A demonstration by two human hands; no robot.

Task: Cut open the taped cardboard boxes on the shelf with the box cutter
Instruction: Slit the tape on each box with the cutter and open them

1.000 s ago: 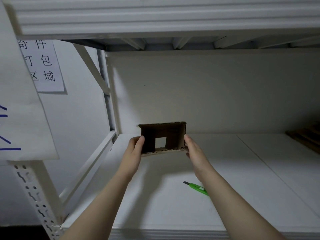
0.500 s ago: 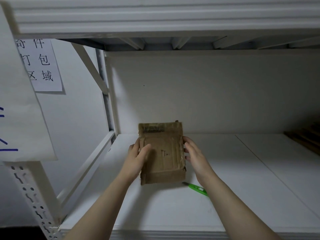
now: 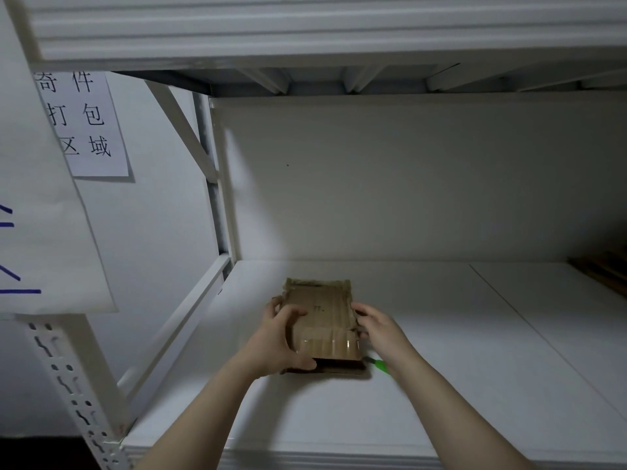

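Observation:
A small brown cardboard box [image 3: 324,320], flattened and streaked with clear tape, lies on the white shelf board [image 3: 475,351]. My left hand [image 3: 283,337] grips its left edge, thumb curled over the top face and fingers under the near corner. My right hand [image 3: 380,329] holds the right edge with curled fingers. The green box cutter [image 3: 379,364] lies on the shelf just right of the box's near corner, mostly hidden under my right wrist.
A white back panel [image 3: 407,181] closes the shelf bay. The perforated upright [image 3: 68,385] and side rail [image 3: 183,330] stand at the left. Paper signs [image 3: 81,123] hang on the left wall. Brown cardboard [image 3: 607,271] lies at the far right edge.
The box was held up with its open end facing me, then tipped flat and lowered onto the shelf board nearer to me. Both hands stayed on its sides. The cutter has not moved.

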